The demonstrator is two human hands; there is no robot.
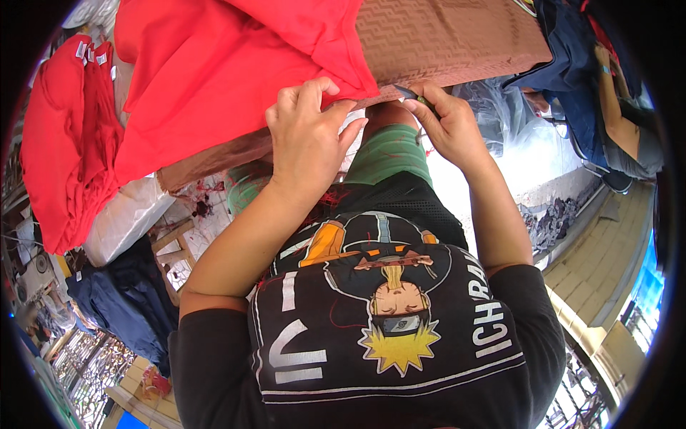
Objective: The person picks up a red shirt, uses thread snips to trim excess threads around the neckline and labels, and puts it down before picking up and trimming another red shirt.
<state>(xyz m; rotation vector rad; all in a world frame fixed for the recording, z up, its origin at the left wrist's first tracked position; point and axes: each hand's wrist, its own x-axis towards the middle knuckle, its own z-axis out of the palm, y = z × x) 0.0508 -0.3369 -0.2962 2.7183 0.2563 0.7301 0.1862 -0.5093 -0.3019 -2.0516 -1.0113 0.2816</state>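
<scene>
Red fabric (pixel 236 79), apparently a garment, lies spread over a brown-covered table edge in front of me. My left hand (pixel 307 132) is at the near edge of this fabric, its fingers bent and its thumb apart from the index finger. I see nothing held between them. Just right of the fabric's corner, my right hand (pixel 449 123) is closed around small thread snips (pixel 407 93). Their dark pointed blade points left toward the red corner, and most of the handle is hidden by my fingers.
The brown patterned tabletop (pixel 450 36) extends to the right. More red garments (pixel 68 143) hang in a pile at left, above dark blue cloth (pixel 125 300). Clear plastic (pixel 493 114) is beyond my right hand. Another person's arm (pixel 618 107) shows at far right.
</scene>
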